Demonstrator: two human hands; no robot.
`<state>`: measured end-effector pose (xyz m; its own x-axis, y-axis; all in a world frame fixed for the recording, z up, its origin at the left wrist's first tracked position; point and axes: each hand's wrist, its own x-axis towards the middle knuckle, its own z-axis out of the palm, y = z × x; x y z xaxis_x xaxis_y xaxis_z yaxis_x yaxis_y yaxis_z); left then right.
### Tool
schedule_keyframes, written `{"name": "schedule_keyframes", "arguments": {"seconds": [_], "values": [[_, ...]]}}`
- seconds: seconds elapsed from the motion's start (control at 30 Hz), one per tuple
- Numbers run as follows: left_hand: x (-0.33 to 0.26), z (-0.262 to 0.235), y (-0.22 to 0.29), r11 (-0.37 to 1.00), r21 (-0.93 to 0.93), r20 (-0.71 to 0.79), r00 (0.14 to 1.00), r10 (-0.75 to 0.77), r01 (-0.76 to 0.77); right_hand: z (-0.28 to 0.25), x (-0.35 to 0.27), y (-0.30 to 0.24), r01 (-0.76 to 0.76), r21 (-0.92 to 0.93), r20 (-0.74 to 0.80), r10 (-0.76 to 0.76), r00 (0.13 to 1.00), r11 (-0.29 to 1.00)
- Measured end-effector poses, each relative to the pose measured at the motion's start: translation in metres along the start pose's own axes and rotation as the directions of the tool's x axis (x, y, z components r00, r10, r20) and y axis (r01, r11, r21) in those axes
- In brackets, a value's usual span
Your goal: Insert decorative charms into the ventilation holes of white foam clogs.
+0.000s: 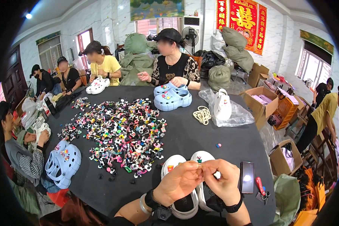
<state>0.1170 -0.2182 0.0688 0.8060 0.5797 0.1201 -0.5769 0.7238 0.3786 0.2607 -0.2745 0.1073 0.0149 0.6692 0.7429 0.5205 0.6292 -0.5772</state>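
Note:
My left hand and my right hand meet fingertip to fingertip over a pair of white clogs at the near edge of the table. Both are closed in a pinch on one tiny pale piece; its kind is too small to make out. An orange-and-yellow charm sits on the left clog, and a green charm with a red top shows at the right clog, just beyond my fingertips. My hands and wrists cover much of both clogs, whose open heels point toward me.
A wide heap of colourful shoe charms covers the table's left middle. Pale blue clogs stand across and more blue clogs at left, near co-workers. To my right lie a phone and keys; farther off, cord and plastic.

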Motion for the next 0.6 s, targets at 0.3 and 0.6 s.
{"name": "schedule_keyframes", "arguments": {"seconds": [0.3,0.6], "values": [[0.0008,-0.0024,0.0003,0.999,0.030,-0.001,1.000,-0.018,0.018,0.0014,0.0022,-0.0038,-0.050,0.009,-0.042,0.050,0.998,0.999],[0.0035,0.0022,0.0022,0.999,0.048,-0.004,1.000,-0.009,0.009,-0.0012,0.0046,-0.0036,-0.050,-0.026,0.017,0.051,0.999,0.998]]}}
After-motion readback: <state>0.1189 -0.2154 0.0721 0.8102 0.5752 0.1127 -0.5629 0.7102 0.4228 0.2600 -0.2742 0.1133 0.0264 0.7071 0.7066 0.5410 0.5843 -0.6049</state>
